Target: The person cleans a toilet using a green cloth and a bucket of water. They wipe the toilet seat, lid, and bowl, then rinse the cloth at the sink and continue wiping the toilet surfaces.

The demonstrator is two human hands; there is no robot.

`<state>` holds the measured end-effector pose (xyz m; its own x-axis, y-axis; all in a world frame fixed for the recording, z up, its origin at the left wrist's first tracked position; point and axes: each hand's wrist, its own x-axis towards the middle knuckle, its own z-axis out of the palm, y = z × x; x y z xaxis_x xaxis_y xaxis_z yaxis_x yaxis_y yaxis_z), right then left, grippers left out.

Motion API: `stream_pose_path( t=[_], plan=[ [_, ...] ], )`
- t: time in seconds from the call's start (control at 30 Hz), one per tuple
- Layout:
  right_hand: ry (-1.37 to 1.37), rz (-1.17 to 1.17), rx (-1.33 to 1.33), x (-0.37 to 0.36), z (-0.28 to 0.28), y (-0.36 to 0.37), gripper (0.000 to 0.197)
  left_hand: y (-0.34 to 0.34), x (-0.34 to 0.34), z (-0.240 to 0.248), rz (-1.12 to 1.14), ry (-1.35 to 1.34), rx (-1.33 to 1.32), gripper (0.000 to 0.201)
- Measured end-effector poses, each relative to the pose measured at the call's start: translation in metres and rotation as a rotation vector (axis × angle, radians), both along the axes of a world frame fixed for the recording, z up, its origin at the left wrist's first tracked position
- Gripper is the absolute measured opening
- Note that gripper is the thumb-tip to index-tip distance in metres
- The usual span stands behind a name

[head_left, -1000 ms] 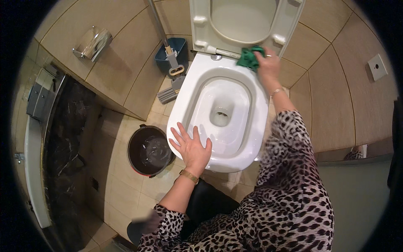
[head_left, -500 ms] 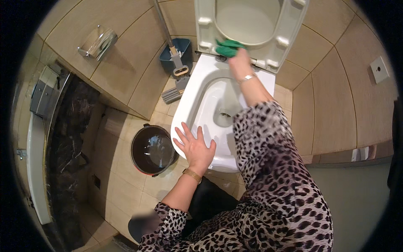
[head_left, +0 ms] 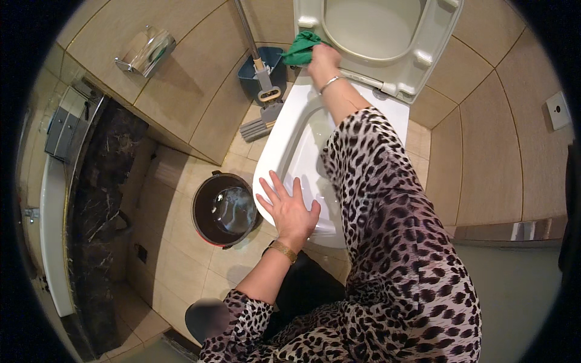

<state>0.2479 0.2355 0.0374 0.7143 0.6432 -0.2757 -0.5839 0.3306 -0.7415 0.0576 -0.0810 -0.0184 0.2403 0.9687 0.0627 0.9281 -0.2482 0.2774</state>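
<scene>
With fingers spread, my left hand (head_left: 293, 213) rests on the near left rim of the white toilet bowl (head_left: 270, 158). My right hand (head_left: 324, 59) reaches to the back of the toilet and grips a green cloth (head_left: 301, 49) at the left hinge area. The cloth lies against the lower left corner of the raised toilet seat (head_left: 407, 43), partly bunched and hanging past its edge. My right sleeve hides much of the bowl's right side.
A dark bucket (head_left: 203, 213) holding water stands on the tiled floor left of the toilet. Behind it are a flat mop (head_left: 259, 128) and a blue bin (head_left: 278, 74). A toilet paper holder (head_left: 145, 53) is on the left wall, and a dark marble counter (head_left: 100, 199) runs along the far left.
My right hand and the green cloth have moved left along the base of the raised seat, to its left corner. My left hand stays on the rim. The whole view has shifted slightly.
</scene>
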Motion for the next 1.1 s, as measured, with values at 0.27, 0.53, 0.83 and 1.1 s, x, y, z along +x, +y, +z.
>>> stream_pose_path(
  t=[0.27, 0.53, 0.83, 1.1],
  plan=[
    [-1.359, -0.336, -0.314, 0.066, -0.07, -0.087, 0.025, -0.002, -0.006, 0.005, 0.006, -0.062, 0.049, 0.068],
    [-2.061, 0.008, -0.075, 0.04, -0.081, -0.072, 0.063, 0.0, 0.004, 0.004, 0.016, 0.002, -0.001, 0.068],
    [-2.3, 0.08, -0.226, 0.096, -0.077, -0.134, 0.042, -0.002, 0.0, 0.009, 0.036, 0.031, -0.067, 0.067],
    [-2.103, 0.079, 0.131, 0.007, -0.077, -0.024, 0.02, 0.0, 0.014, 0.012, -0.002, 0.047, -0.045, 0.067]
  ],
)
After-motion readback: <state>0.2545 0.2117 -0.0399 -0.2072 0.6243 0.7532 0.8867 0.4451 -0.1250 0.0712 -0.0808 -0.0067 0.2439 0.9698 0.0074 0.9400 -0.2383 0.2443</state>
